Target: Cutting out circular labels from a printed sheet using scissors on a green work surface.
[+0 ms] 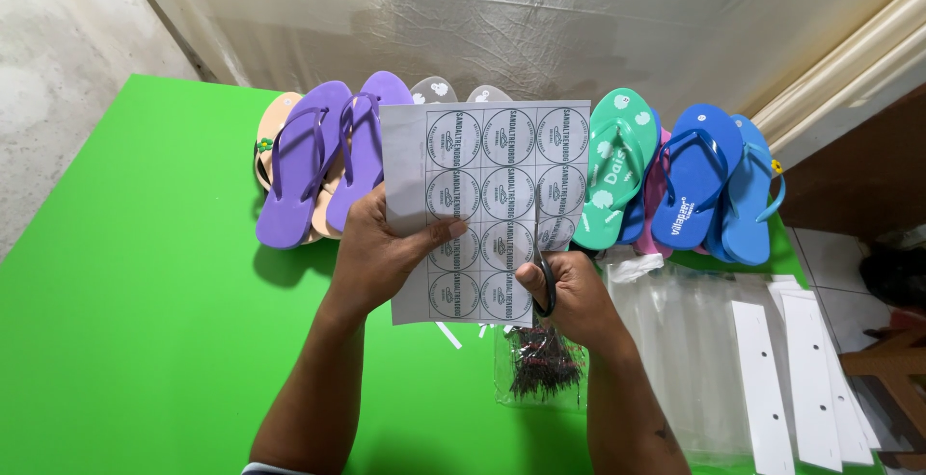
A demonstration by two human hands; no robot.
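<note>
**Sheet of round labels under the scissors, above a green table**

The sheet of round printed labels is the landmark here: a pale rectangle held up in the middle of the view, above the green table.

The left hand grips the sheet's left edge, thumb pressed across the front and the other fingers curled behind, pinching the paper flat. The right hand sits at the sheet's lower right corner, fingers closed through the dark handles of a pair of scissors. The blades point up into the sheet, along its right-hand column of circles; how far apart the blades are cannot be told.

Behind the sheet, on its left, lie purple flip-flops on top of a peach-coloured pair. Two grey soles peek out just over the sheet's top edge. To the right of the sheet come green flip-flops with white shapes, a strip of pink sole and then blue flip-flops.

Directly below the sheet, near the right wrist, lies a small clear bag of dark fasteners. A few thin white paper strips lie on the table under the sheet's bottom edge. To the lower right of the sheet are clear plastic bags, and beyond them white card strips with punched holes.
</note>
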